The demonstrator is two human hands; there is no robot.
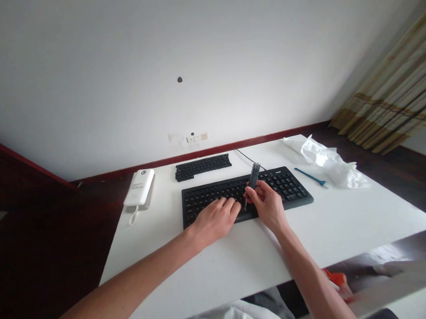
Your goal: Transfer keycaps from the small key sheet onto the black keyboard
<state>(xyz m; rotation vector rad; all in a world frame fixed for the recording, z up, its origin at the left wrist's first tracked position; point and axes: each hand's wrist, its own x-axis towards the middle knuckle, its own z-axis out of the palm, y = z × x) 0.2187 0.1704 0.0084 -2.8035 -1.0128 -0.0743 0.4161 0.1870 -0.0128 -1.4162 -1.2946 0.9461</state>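
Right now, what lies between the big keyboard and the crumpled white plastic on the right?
Head view: a blue pry tool lies on the white table between the full-size keyboard and the crumpled white plastic.

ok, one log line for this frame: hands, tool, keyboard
left hand: resting on black full-size keyboard | right hand: gripping grey pen-shaped screwdriver, upright, tip down at keys | surface: white table

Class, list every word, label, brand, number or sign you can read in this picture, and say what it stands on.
None can be read.
Large keyboard: key legends too small.
Small keyboard: legends too small.
White power bank: grey print, blurred.
Wall socket: no readable marking.
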